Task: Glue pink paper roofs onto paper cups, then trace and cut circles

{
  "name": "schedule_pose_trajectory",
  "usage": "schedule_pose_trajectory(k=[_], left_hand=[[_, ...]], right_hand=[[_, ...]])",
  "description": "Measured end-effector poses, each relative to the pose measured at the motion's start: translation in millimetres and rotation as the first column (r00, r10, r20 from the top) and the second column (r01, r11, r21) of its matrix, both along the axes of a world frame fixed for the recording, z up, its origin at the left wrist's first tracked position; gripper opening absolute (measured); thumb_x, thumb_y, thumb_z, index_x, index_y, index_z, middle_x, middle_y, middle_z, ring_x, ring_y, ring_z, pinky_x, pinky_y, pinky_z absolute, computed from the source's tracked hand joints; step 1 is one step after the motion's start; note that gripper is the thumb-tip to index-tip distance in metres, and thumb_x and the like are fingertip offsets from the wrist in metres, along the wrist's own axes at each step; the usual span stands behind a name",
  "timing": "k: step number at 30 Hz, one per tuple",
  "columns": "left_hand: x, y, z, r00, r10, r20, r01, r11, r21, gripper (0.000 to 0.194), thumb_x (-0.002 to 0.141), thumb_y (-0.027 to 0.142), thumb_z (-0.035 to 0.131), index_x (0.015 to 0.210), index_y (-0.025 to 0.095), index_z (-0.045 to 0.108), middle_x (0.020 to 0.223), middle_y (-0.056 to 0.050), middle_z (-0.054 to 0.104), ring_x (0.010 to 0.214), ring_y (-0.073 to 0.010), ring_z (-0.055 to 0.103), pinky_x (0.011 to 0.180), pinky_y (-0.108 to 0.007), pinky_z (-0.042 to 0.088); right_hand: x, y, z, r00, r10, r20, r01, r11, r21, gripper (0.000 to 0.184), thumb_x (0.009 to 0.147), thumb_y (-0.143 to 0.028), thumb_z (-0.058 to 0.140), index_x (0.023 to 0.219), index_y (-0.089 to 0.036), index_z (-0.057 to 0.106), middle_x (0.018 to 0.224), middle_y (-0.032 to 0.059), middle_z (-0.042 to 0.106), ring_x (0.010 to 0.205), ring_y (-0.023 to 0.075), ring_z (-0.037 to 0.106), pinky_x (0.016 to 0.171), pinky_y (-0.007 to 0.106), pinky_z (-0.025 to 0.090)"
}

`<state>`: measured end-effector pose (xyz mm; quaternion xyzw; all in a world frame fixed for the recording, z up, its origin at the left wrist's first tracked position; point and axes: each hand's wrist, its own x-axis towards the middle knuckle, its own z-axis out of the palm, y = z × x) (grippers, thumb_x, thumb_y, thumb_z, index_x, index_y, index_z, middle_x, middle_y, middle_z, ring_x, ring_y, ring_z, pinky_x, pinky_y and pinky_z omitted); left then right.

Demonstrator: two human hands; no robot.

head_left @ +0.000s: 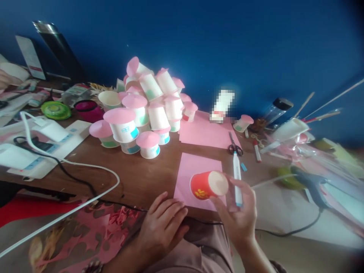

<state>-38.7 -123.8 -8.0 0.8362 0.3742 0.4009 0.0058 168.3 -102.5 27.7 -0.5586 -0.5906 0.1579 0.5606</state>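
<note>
Right hand [239, 212]: thumb and fingers curved around one end of a red paper cup [200, 185], a narrow grip on it.
Left hand [167, 218]: palm down by the table's edge, fingers stretched out and loosely together.
Red cup's look: smooth red side with yellow lettering low on it, one round end pale cream, the other edged in white.
Cup's lie: on its side, long axis running left to right, the cream end turned right and tipped up, the white-edged end pointing left.
Cup's place: over a pink sheet [183, 170]; I can't tell whether they touch.
White marker [237, 167]: slim, straight, blue at its near end, crossing my view of the right hand; whether it is gripped I can't make out.
Scissors [235, 148]: dark looped handles, metal blades pointing away.
Pink paper stack [201, 134]: flat sheets beyond the single one.
Heaped cups [157, 117]: pale, tapered, many capped with shallow pink paper cones.
Table [159, 170]: brown, wood-like surface.
Scraps [93, 223]: pink paper with curved cut-outs, below the table edge.
</note>
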Motion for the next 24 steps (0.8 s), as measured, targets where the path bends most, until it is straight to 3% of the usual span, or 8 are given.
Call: schedule_pose_trajectory(k=[6,14,24], left_hand=[[-9,-3,-7.6,0.999,0.032,0.015,-0.032,0.999,0.002,0.020,0.081,0.018,0.060,0.100,0.016,0.065,0.098,-0.006,0.071,0.099,-0.0175,0.063,0.105,-0.041,0.037],[-10,-4,-11.6,0.999,0.030,0.018,-0.030,0.999,-0.020,0.022,0.080,0.019,0.062,0.101,0.015,0.065,0.101,-0.006,0.071,0.101,-0.0181,0.061,0.103,-0.039,0.040],[-12,-5,-13.5,0.999,0.030,0.018,-0.029,0.999,-0.031,0.021,0.081,0.018,0.060,0.101,0.016,0.064,0.102,-0.005,0.071,0.101,-0.0174,0.061,0.102,-0.038,0.040]], right_hand=[[-13,-7,-6.7,0.977,0.061,0.203,-0.058,0.998,-0.019,0.048,0.072,-0.025,0.074,0.115,-0.021,0.052,0.114,0.0116,0.063,0.105,0.0275,0.061,0.088,0.045,0.052],[-18,-1,-8.1,0.965,0.063,0.256,-0.059,0.998,-0.021,0.045,0.072,-0.027,0.074,0.112,-0.020,0.053,0.111,0.0118,0.063,0.102,0.0266,0.062,0.084,0.042,0.053],[-19,-2,-11.6,0.976,0.052,0.213,-0.044,0.998,-0.040,0.046,0.071,-0.027,0.075,0.111,-0.020,0.054,0.112,0.0117,0.062,0.105,0.0273,0.061,0.088,0.045,0.051]])
